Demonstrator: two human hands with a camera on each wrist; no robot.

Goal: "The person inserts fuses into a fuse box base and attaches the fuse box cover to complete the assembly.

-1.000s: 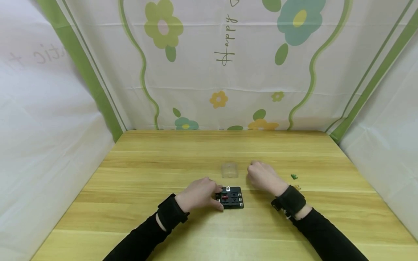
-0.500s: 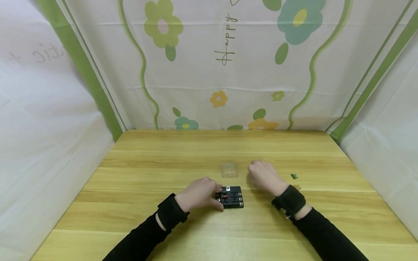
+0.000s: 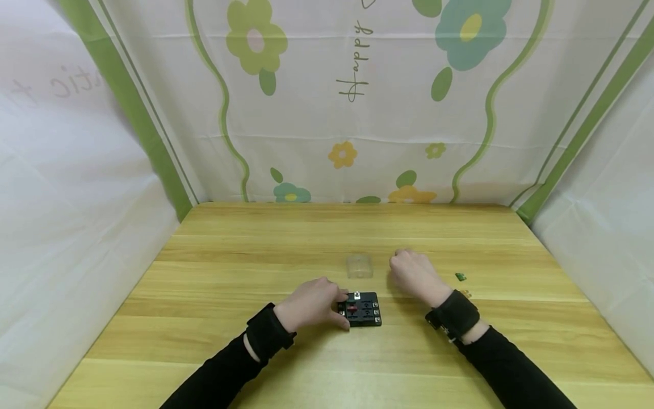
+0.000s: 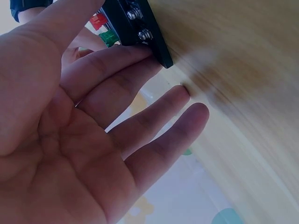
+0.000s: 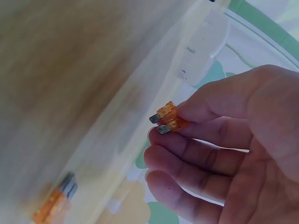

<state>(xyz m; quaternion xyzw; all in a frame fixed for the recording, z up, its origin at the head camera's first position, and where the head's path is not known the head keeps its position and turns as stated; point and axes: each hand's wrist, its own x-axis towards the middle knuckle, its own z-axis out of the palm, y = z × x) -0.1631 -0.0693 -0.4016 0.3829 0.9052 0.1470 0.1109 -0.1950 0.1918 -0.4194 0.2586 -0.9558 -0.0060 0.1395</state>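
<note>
My left hand [image 3: 314, 304] grips the left side of a black fuse box [image 3: 364, 318] flat on the table, thumb on the near edge and fingers at the far edge. A red blade fuse [image 3: 351, 309] sits in the box. In the left wrist view a green fuse [image 4: 108, 37] shows beside the red one [image 4: 98, 21]. To the right of the box, my right hand [image 3: 416, 278] pinches an orange blade fuse [image 5: 170, 116] between thumb and index finger, its metal prongs pointing out. In the head view that fuse is hidden behind the hand.
Behind the box lies a clear plastic cover [image 3: 360, 267]. Green fuses [image 3: 461, 277] lie right of my right hand, with orange ones [image 3: 465, 293] close to the wristband. Another orange fuse [image 5: 53, 203] shows on the wooden table [image 3: 245, 238] in the right wrist view.
My right hand has shifted very slightly away and to the right. The left hand and fuse box stay in place.
</note>
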